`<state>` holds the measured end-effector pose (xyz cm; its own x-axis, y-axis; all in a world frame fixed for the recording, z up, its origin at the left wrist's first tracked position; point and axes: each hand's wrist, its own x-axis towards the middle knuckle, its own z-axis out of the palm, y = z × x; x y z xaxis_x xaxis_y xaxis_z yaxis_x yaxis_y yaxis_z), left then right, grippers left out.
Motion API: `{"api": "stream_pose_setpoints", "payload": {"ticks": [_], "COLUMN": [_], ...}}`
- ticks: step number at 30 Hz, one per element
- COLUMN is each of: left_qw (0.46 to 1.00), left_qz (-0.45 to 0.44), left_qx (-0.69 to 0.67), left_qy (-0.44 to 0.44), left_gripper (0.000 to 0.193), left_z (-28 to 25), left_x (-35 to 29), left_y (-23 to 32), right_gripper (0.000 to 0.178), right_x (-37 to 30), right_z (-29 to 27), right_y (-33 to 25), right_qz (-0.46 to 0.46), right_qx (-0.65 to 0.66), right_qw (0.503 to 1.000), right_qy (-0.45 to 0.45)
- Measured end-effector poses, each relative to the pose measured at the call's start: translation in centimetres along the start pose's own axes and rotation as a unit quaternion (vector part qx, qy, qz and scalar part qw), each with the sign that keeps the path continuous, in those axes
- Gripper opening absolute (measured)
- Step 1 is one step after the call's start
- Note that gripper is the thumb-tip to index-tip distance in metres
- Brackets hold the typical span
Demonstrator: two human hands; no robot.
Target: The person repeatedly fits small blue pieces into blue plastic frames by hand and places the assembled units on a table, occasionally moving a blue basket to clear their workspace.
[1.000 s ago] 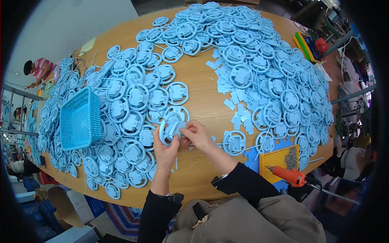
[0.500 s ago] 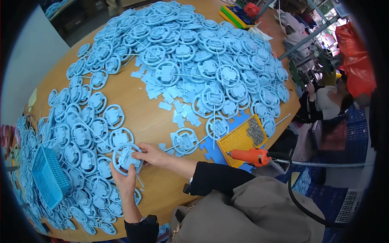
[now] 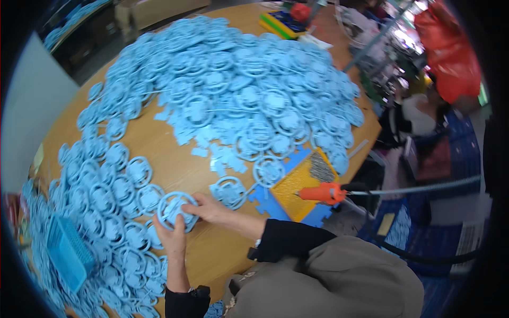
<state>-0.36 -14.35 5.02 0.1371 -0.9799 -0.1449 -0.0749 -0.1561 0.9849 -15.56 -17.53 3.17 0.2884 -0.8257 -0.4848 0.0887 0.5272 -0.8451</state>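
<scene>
Between both hands I hold a light-blue plastic toy steering wheel [image 3: 170, 208], a ring with a wide centre piece. My left hand [image 3: 172, 239] grips its near edge, thumb up on the centre. From the right, my right hand [image 3: 211, 209] has its fingers closed on the rim and centre. A similar loose wheel [image 3: 230, 192] lies on the table just beyond my right wrist. Another heap of wheels [image 3: 122, 188] reaches close to my left hand.
A big pile of wheels [image 3: 249, 69] and flat blue plates [image 3: 225, 159] covers the far wooden table [image 3: 175, 159]. At right, an orange power screwdriver [image 3: 322, 193] hangs over a yellow tray [image 3: 289, 185] of screws on blue foam mats [image 3: 277, 205]. A blue basket [image 3: 66, 252] stands left.
My view has turned a little and is blurred. Both hands, still gripping the steering wheel, have shifted slightly right over the table, toward the loose wheel.
</scene>
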Motion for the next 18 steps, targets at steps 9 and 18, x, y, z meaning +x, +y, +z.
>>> {"api": "stream_pose_setpoints", "payload": {"ticks": [9, 18], "left_qw": [0.988, 0.951], "left_qz": [-0.124, -0.149], "left_qx": [-0.063, -0.251], "left_qy": [-0.065, 0.102], "left_gripper": [0.057, 0.061], "left_z": [-0.3, -21.0], "left_x": [-0.1, 13.4], "left_y": [0.5, 0.3], "right_gripper": [0.048, 0.07], "right_x": [0.4, 1.0], "right_z": [-2.8, -19.2], "right_y": [0.9, -3.6], "right_qz": [-0.047, -0.107], "right_qx": [-0.173, -0.562], "right_qw": [0.982, 0.697], "right_qy": [-0.052, 0.433]}}
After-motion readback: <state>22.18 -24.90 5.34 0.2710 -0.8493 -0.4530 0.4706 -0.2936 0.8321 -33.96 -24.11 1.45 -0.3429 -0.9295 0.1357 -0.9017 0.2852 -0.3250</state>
